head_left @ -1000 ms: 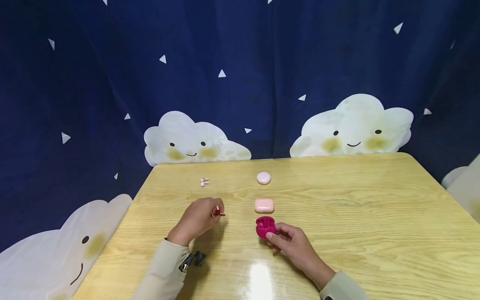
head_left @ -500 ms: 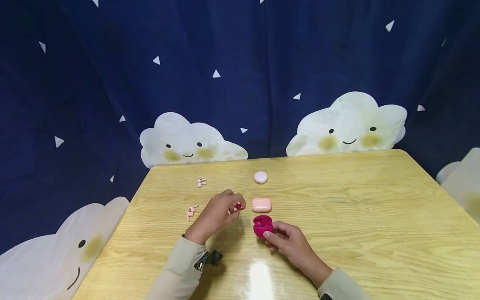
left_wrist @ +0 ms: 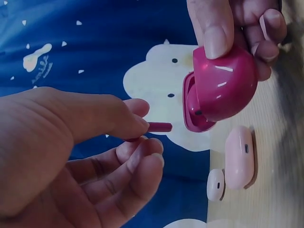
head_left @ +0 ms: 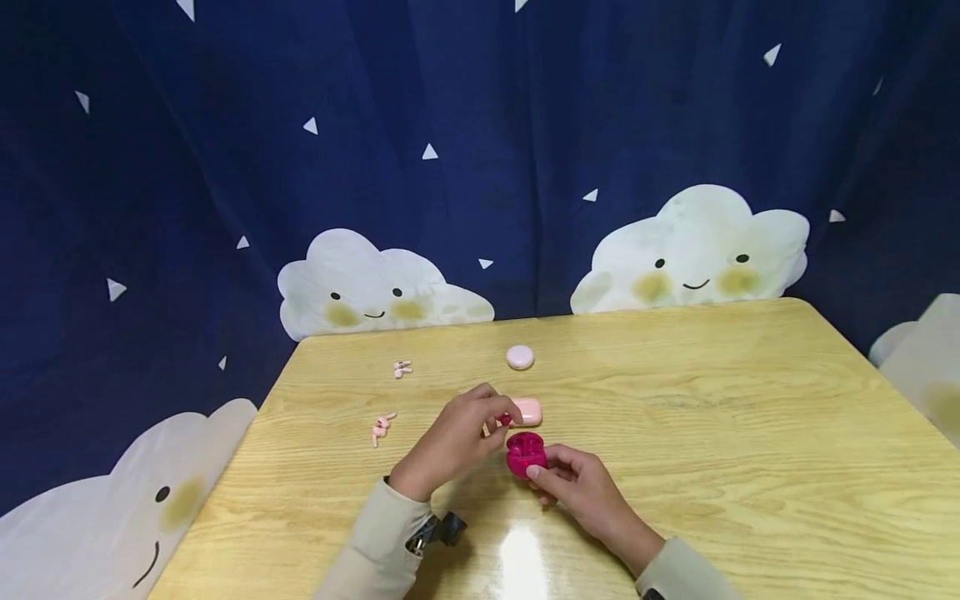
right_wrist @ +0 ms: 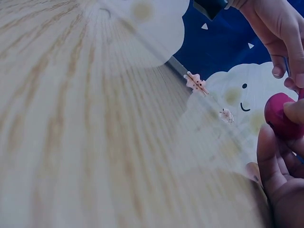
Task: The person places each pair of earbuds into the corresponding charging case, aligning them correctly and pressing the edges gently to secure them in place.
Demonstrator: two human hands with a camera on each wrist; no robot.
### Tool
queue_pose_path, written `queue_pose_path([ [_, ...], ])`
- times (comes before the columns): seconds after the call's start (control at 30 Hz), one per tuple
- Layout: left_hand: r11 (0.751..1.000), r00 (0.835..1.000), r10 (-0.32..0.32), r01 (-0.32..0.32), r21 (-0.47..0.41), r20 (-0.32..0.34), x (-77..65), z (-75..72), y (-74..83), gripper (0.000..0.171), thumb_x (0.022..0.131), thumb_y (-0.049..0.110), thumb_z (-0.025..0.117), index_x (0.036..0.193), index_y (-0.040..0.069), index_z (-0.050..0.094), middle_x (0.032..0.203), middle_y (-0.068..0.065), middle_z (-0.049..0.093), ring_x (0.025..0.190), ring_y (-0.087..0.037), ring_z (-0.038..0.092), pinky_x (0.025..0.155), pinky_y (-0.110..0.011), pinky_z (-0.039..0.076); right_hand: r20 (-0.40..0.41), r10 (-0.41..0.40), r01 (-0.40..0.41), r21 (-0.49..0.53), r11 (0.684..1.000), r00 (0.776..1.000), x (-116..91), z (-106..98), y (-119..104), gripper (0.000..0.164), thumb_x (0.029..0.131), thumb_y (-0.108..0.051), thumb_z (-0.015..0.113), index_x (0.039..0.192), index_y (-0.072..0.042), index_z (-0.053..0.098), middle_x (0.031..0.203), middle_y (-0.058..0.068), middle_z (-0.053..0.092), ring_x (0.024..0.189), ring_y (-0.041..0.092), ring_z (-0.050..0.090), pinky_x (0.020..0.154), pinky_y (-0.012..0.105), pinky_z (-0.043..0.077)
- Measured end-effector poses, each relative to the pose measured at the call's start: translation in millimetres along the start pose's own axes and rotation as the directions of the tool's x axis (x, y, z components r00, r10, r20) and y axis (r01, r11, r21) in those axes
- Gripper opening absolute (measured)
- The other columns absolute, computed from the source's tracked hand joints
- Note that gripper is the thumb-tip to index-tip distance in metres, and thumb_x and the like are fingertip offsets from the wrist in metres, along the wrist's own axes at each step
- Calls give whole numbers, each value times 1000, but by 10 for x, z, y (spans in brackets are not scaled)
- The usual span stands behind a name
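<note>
Fingers [left_wrist: 114,116] pinch earbud [left_wrist: 160,127], grip case [left_wrist: 225,90]

Dk blue cloth [head_left: 480,67] w/ folds behind bench [head_left: 720,400]; sm. white triangles [head_left: 430,152] & smiling white clouds [head_left: 693,225] w/ yellow cheeks [head_left: 648,288] on it. Bench: lt wood, visible grain, rounded far corners. Bright glare [head_left: 522,562] nr. bottom ctr, head view. L wrist view: "smile" lettering [left_wrist: 43,66] on cloth.
</note>
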State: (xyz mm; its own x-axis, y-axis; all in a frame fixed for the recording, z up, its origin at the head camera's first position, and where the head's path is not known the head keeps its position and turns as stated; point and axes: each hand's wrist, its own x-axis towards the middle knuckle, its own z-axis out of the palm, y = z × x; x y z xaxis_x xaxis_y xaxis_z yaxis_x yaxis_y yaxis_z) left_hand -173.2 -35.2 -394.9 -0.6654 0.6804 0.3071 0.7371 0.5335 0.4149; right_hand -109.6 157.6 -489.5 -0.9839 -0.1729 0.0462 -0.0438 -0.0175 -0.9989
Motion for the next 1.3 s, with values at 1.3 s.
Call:
queue_pose_path([
  [1.3, 992, 996, -49, 57, -109, 76, 33, 169, 152, 10, 88, 11, 69, 92, 13, 61, 81, 8, 62, 69, 2, 55, 59, -13, 46, 32, -58, 59, -21, 998, 998, 2, -30, 47, 27, 92, -16, 66, 107, 6, 63, 95, 20, 64, 76, 15, 64, 63, 31, 57],
])
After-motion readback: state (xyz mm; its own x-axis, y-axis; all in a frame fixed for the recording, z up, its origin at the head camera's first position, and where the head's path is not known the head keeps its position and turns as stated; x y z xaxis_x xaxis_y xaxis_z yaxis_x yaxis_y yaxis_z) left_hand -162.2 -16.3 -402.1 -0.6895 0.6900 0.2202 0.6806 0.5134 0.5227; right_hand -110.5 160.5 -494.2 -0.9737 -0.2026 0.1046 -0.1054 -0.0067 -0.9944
